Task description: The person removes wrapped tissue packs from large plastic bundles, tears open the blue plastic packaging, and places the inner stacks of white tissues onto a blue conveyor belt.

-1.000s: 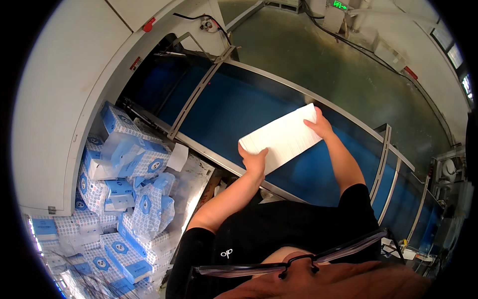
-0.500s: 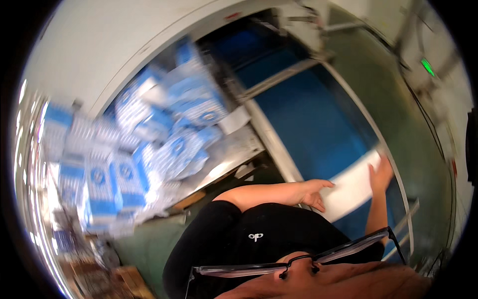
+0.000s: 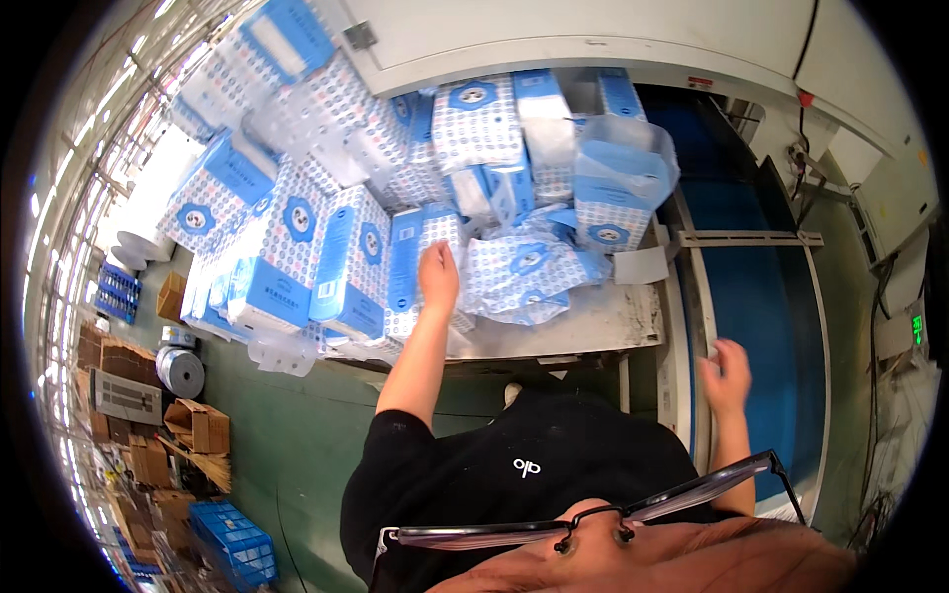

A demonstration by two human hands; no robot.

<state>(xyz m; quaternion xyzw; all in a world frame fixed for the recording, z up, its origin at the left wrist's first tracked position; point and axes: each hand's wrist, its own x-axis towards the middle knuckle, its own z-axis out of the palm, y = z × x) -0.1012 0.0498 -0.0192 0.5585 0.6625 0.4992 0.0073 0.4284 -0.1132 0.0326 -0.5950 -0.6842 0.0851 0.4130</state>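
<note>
My left hand point(image 3: 438, 275) is at a blue-and-white plastic-wrapped pack point(image 3: 403, 265) in the pile on the metal table, its fingers bent and closed against the pack's upper edge. Just right of it lies a crumpled clear wrapper with blue print point(image 3: 524, 272). Over the near edge of the blue conveyor belt point(image 3: 766, 326) hovers my right hand point(image 3: 727, 374), fingers loosely curled and apart, nothing in them. Several similar packs with round blue emblems, such as the tall pack point(image 3: 358, 262), stand around my left hand.
A white card point(image 3: 641, 266) lies at the right end of the metal table point(image 3: 593, 321). Beyond the table is a pale machine housing point(image 3: 593, 35). Cardboard boxes point(image 3: 198, 425) and a blue crate point(image 3: 234, 539) stand on the floor at left.
Both hands have let go of the white sheet, which no longer shows. My left hand has moved left from the belt to the packs; my right hand is empty. The view has turned left.
</note>
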